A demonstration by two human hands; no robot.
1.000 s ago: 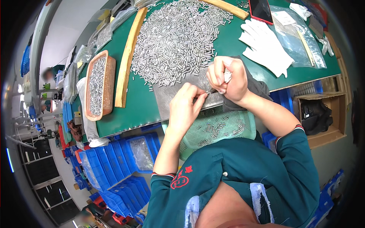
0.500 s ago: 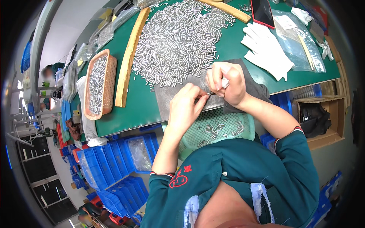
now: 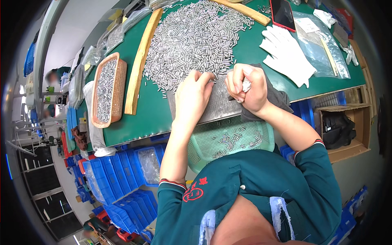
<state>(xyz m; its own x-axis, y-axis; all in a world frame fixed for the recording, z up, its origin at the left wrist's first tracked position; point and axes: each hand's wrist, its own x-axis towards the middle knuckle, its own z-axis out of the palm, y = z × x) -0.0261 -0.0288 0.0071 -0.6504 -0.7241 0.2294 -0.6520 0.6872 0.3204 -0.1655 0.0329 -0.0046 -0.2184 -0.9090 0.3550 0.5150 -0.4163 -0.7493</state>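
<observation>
A broad heap of small metal pins (image 3: 192, 41) is spread on the green tabletop. My left hand (image 3: 192, 98) is at the heap's near edge, thumb and fingers pinched, with what looks like a small metal pin at the tips. Closed in a fist, my right hand (image 3: 251, 90) grips a crumpled white cloth (image 3: 246, 85); a small dark end shows under its fingers. Beneath both hands lies a grey mat (image 3: 218, 104), with a dark cloth (image 3: 273, 98) beside the right wrist. Below the table edge, a light green basket (image 3: 200, 151) holds scattered pins.
Wooden strips (image 3: 141, 65) flank the heap. An orange basket (image 3: 120, 87) full of pins stands at left. White gloves (image 3: 283, 53), a red-edged phone (image 3: 282, 15) and plastic bags (image 3: 322, 49) lie at right. Blue bins (image 3: 122, 171) and a cardboard box (image 3: 351, 147) are below.
My left hand has moved up and left, away from my right hand, to the heap's near edge. My right hand has shifted slightly right, still closed on the cloth.
</observation>
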